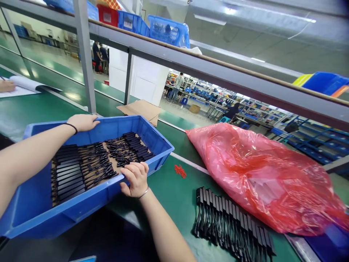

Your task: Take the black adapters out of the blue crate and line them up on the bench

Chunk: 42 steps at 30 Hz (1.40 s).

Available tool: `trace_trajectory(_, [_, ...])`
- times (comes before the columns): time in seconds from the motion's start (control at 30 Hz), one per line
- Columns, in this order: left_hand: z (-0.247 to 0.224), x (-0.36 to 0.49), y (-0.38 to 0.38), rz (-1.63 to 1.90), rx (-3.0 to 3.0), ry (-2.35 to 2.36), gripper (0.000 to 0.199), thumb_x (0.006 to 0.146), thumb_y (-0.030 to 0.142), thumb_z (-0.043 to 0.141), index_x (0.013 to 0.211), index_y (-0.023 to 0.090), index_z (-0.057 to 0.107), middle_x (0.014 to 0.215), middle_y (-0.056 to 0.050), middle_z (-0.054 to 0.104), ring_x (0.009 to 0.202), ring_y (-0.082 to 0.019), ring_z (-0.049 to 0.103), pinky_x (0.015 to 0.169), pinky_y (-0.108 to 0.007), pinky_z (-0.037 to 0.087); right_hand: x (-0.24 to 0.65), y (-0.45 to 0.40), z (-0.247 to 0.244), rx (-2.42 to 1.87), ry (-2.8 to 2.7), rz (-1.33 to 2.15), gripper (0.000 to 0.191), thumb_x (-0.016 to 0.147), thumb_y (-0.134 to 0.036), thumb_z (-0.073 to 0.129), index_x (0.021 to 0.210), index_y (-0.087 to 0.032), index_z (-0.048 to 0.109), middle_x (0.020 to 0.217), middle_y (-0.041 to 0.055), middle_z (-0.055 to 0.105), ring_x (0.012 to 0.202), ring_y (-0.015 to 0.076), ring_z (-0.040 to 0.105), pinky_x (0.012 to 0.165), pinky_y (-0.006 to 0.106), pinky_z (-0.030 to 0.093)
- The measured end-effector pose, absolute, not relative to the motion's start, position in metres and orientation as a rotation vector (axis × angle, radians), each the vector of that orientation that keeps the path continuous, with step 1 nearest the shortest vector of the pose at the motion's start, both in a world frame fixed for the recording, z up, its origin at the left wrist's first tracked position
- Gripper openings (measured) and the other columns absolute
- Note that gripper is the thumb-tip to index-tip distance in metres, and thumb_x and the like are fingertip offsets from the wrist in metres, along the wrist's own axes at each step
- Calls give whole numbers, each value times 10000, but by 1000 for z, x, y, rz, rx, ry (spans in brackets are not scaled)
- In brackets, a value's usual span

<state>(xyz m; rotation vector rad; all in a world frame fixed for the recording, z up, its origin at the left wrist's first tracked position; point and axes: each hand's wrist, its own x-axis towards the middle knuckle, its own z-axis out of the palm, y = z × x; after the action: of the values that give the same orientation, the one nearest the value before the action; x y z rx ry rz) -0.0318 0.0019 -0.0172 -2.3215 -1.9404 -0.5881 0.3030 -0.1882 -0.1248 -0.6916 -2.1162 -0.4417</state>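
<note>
A blue plastic bin sits tilted across the view at the left, its near side over the front edge of the green table. My left hand reaches over the bin and grips its far rim. On the near rim, toward the right end, my right hand is closed with the fingers hooked over the top. Inside lie rows of black box-shaped devices with short cables, some cardboard showing between them. To the right, a row of similar black devices stands on the table, cables toward me.
A large red plastic bag bulges at the right. Small red pieces lie in a pile on the green table. Behind the bin is flat cardboard. Overhead, a shelf holds a blue basket. Another person's hand rests on paper.
</note>
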Motion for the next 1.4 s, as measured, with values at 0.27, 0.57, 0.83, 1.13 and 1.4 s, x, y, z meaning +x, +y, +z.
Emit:
trace_trajectory(0.27, [-12, -21, -21, -159, -2102, -1878, 533, 835, 487, 261, 1143, 129, 509, 1102, -128, 598, 951, -216, 552, 814, -333, 398, 299, -200, -119, -698, -2026, -408, 490, 739, -493, 466, 1167, -259, 509, 1145, 63, 533, 1148, 258, 423, 1029, 482, 199])
trace_trajectory(0.57, [-6, 98, 12, 54, -2502, -1583, 402, 774, 352, 484, 1120, 162, 563, 1142, -142, 537, 1091, -282, 470, 906, -366, 366, 279, -280, -156, -92, -2694, 4, 268, 871, -340, 412, 1089, -217, 509, 1266, 54, 458, 1149, 170, 403, 979, 323, 326])
trace_trajectory(0.83, [-57, 185, 63, 140, -2458, -1983, 599, 788, 495, 355, 1191, 78, 509, 1122, -196, 561, 1074, -298, 510, 924, -379, 376, 267, -270, -187, -160, -2789, 98, 256, 866, -376, 440, 699, -194, 507, 672, -24, 558, 620, 141, 429, 626, 306, 327])
trace_trajectory(1.13, [-69, 197, 79, 303, -2523, -2074, 737, 585, 548, 579, 1220, 177, 530, 1201, -169, 519, 1048, -332, 516, 832, -373, 452, 267, -268, -182, -175, -2818, 219, 262, 861, -380, 472, 686, -194, 526, 676, -26, 568, 611, 135, 410, 618, 304, 290])
trace_trajectory(1.4, [-58, 180, 74, 291, -2658, -1913, 474, 651, 486, 516, 968, 176, 683, 937, -80, 660, 950, -235, 556, 836, -273, 431, 268, -265, -179, -149, -2898, 302, 287, 884, -409, 421, 727, -199, 537, 734, -13, 592, 649, 140, 420, 638, 310, 304])
